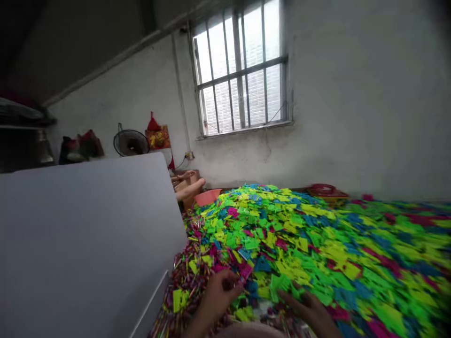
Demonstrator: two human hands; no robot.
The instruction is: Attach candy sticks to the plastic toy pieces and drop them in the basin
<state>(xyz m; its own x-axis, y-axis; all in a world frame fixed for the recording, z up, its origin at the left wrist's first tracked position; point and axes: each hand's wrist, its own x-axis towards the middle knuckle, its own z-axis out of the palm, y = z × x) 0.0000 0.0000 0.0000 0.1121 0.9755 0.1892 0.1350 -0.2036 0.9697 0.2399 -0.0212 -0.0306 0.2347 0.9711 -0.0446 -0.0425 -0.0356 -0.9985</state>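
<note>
At the near edge of the heap of coloured tags (299, 234), my left hand (220, 295) curls its fingers over a pink tag (244, 271); motion blur hides whether it is pinched or only touched. To the right, my right hand (310, 310) lies released, its fingers spread flat on green tags (282, 283). The heap of green, yellow, blue and pink runs far and right to the wall. Thin mixed-colour sticks (190, 277) lie left of my left hand, beside a pale flat panel (84, 244). Far: an orange basin (207, 197), another person's limbs (188, 185), a fan (130, 143), a barred window (243, 70).
</note>
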